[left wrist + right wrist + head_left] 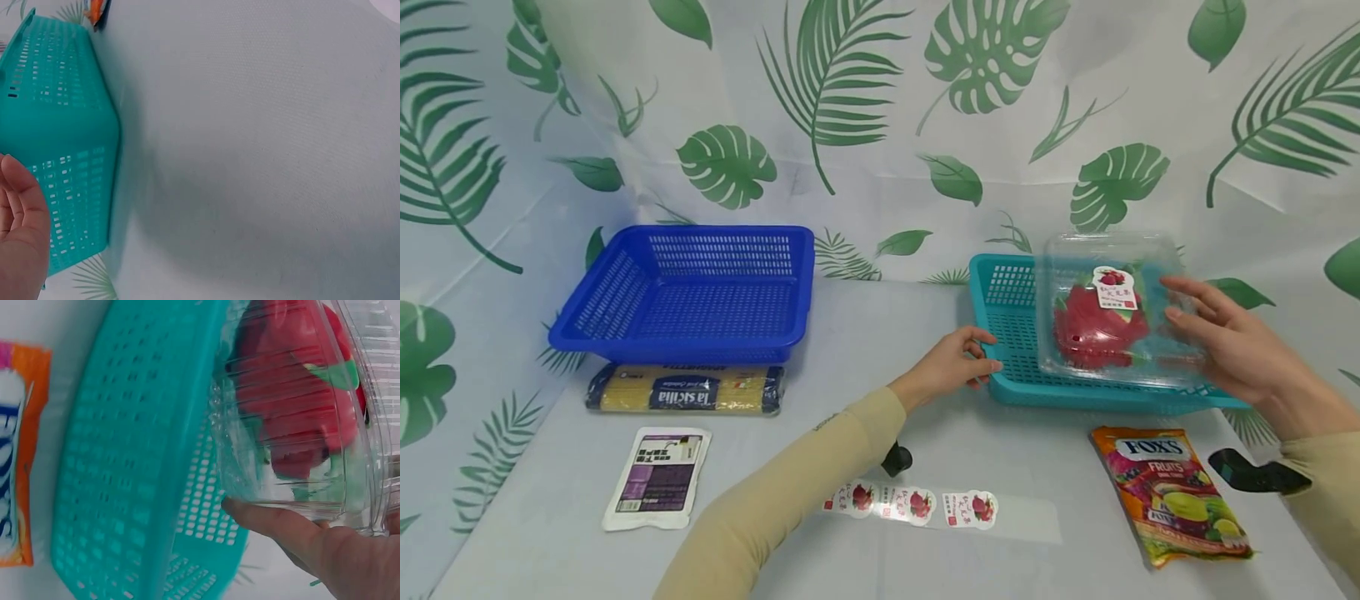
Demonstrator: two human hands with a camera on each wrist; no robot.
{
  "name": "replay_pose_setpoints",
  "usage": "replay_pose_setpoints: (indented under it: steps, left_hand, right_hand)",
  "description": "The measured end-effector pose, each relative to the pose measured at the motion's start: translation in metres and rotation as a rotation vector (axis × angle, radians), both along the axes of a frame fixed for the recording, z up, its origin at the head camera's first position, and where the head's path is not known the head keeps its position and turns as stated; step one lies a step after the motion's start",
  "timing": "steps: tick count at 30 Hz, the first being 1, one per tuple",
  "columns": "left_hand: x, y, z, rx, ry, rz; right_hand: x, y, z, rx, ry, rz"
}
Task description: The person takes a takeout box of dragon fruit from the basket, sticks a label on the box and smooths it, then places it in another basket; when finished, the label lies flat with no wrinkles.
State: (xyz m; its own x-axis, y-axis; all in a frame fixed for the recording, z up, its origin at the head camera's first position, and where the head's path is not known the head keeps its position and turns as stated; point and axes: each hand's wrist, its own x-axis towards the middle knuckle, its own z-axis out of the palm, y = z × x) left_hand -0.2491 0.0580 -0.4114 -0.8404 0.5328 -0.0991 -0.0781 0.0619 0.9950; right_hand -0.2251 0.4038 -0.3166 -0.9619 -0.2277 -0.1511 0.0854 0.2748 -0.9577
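Note:
A clear plastic clamshell box (1165, 354) with a red dragon fruit (1093, 329) inside bears a white dragon-fruit sticker (1116, 288) on its lid. My right hand (1240, 346) grips the box by its right side, tilted over the teal basket (1015, 392). In the right wrist view, a finger presses along the edge of the clamshell box (244, 481); the other fingers are partly hidden. Beside the left end of the basket is my left hand (951, 362), fingers loosely bent near the rim. Whether they touch it I cannot tell.
A blue basket (681, 346) stands at the back left, a spaghetti pack (685, 390) before it. Nearer lie a white-and-purple packet (658, 479), a strip of dragon-fruit stickers (917, 505) and an orange FOX'S candy bag (1172, 496). A leaf-printed sheet (880, 108) hangs behind.

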Motion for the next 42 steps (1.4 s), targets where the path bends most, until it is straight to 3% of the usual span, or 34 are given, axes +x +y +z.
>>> replay_pose_setpoints:
  steps: [8,15,28,32,37,42]
  left_hand:
    - [0.001,0.0,0.002,-0.015,0.008,0.004]
    - [0.001,-0.001,0.002,-0.029,0.015,0.004]
    - [0.0,0.0,0.004,-0.044,0.016,0.01]
    - [0.0,0.001,0.005,-0.045,0.017,0.009]
    - [0.001,0.0,0.007,-0.051,0.014,0.008]
    - [0.001,0.0,0.007,-0.061,0.013,0.007]
  right_hand:
    - [-0.012,0.005,-0.007,0.262,-0.041,0.03]
    - [-0.022,0.003,-0.011,0.308,-0.089,0.053]
    - [-0.033,0.005,-0.016,0.358,-0.095,0.115]
    - [-0.035,0.009,-0.014,0.441,-0.096,0.132]
    - [-0.04,0.012,-0.011,0.618,-0.091,0.14]
    - [-0.047,0.013,-0.013,0.645,-0.12,0.175]
